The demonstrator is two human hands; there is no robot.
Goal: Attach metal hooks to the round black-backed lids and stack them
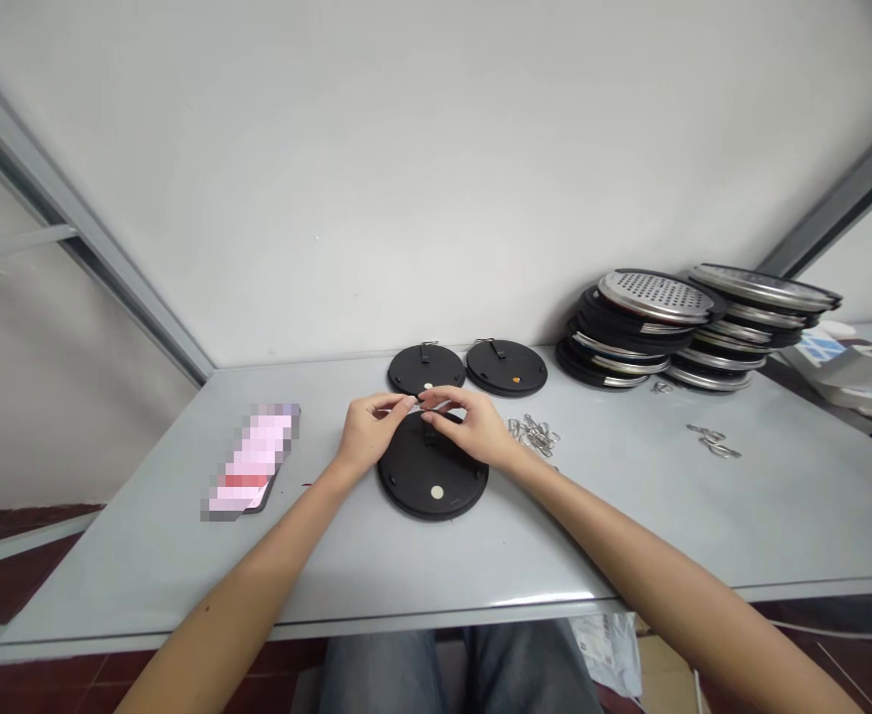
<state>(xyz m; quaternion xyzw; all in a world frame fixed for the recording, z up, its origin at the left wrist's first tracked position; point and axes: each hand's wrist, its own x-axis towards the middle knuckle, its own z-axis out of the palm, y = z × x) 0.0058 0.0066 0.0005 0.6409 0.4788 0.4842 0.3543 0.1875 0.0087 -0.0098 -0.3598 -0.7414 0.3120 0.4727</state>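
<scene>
A round black disc-shaped case [436, 471] lies flat on the table in front of me, with a pale round sticker near its lower edge. At its far edge, my left hand [370, 428] is closed in a pinch, thumb against fingers. My right hand [469, 426] meets it there, also pinching, its thumb over the short strap at the top of the case. Whatever small piece is between the fingertips is too hidden to name. Just to the right of my right hand lies a loose pile of metal clips [534, 434].
Two similar black cases [427, 370] with straps and metal clips lie behind, by the wall. At the right stand two stacks of round cases [629, 327] with silvery perforated discs. More clips [714, 441] lie at the right, and a phone [257, 456] at the left.
</scene>
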